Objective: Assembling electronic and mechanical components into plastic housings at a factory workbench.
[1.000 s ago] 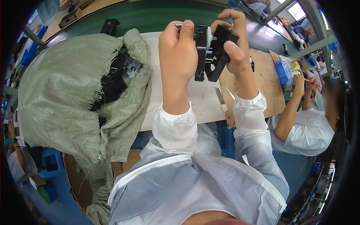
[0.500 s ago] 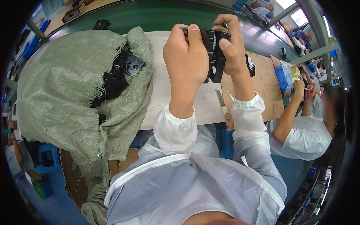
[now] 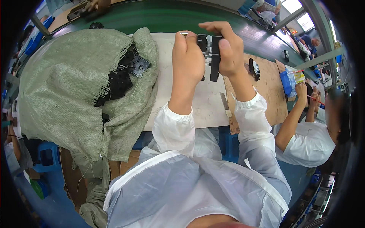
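Note:
Between my two hands, above the light board, is a black plastic mechanical assembly (image 3: 215,65) with pale gear teeth along its middle. My left hand (image 3: 188,59) is closed round its left side, thumb on top. At the right side my right hand (image 3: 232,51) grips it with the thumb pressed on, while the index finger reaches out above it. My palms and fingers hide much of the assembly. Left of my hands, a torn green woven sack (image 3: 68,87) bulges with black plastic parts (image 3: 121,81) showing through its opening.
A black-and-white part (image 3: 254,69) lies on the brown cardboard sheet (image 3: 272,91) at right. Beyond runs a green conveyor belt (image 3: 159,19), a black part (image 3: 96,25) by it. A blue bag (image 3: 288,83) stands near a seated co-worker (image 3: 310,138).
The assembly has turned in my hands, so more of its geared middle shows. My right index finger has stretched out farther left. At the far upper left, another person's blurred hand has appeared.

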Demonstrator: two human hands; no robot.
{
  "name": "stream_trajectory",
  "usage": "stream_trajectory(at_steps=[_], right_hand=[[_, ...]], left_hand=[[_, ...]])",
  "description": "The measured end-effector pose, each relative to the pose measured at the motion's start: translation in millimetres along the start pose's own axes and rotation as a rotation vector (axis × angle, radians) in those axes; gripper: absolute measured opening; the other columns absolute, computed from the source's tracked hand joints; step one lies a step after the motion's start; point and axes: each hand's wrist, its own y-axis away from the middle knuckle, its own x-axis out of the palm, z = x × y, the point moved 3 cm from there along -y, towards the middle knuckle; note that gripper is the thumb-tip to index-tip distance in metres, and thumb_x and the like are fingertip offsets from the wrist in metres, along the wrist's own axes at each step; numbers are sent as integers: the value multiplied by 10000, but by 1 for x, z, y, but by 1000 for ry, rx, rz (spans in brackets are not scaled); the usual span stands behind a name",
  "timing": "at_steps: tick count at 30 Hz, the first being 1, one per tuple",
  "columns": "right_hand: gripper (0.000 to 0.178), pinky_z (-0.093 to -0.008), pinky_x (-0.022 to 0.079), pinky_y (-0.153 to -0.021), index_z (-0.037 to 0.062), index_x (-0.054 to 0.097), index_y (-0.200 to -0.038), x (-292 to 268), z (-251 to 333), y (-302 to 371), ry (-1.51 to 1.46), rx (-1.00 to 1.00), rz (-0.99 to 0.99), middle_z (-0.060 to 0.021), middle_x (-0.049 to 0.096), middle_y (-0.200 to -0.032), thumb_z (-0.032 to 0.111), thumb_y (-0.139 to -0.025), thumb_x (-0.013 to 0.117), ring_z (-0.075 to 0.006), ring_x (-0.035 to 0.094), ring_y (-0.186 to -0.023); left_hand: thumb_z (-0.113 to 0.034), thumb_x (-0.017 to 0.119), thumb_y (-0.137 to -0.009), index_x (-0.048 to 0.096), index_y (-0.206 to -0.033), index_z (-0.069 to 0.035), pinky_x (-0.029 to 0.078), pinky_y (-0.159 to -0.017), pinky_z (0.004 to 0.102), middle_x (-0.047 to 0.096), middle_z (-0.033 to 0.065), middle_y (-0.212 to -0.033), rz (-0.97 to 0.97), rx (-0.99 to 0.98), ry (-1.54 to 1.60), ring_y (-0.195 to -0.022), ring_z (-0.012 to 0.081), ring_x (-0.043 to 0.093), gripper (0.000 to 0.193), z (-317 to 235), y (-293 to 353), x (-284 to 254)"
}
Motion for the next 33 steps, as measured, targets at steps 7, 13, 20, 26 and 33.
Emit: stream_trajectory(at_steps=[7,13,20,26,33], right_hand=[[538,-321,484,-740,-13,636,-1005,10,-12,-3,-186,-10,-58,-155,681,-965,415,-905,326,-239,597,-777],[569,-323,483,-754,-13,632,-1025,13,-11,-2,-357,-2,-108,-161,684,-992,455,-894,338,-231,604,-801],[605,-321,481,-763,-18,621,-1060,16,0,-3,-346,-35,-127,-167,676,-1007,491,-887,343,-229,606,-826],[632,-314,475,-776,-22,613,-1102,20,1,-3,-364,51,2,-164,664,-992,500,-888,328,-231,600,-842],[493,-310,469,-798,-15,630,-1092,23,11,0,-351,126,-80,-142,662,-983,386,-904,413,-218,592,-839]], left_hand=[[-165,401,-1007,500,-984,14,483,-694,391,631,167,-844,-84,103,-151,-714,249,579,207,-17,9,-1],[-153,436,-996,498,-994,15,490,-648,396,633,168,-799,-13,161,-135,-653,266,594,179,-30,15,-9],[-151,470,-990,492,-1005,14,491,-624,392,636,162,-768,-47,232,-176,-620,275,606,168,-35,23,-16],[-141,468,-989,495,-999,11,492,-619,380,635,165,-762,-125,328,-229,-617,279,612,155,-36,29,-20],[-147,529,-962,512,-1115,34,493,-647,349,646,160,-845,-31,211,-69,-695,239,619,237,-27,22,-24]])
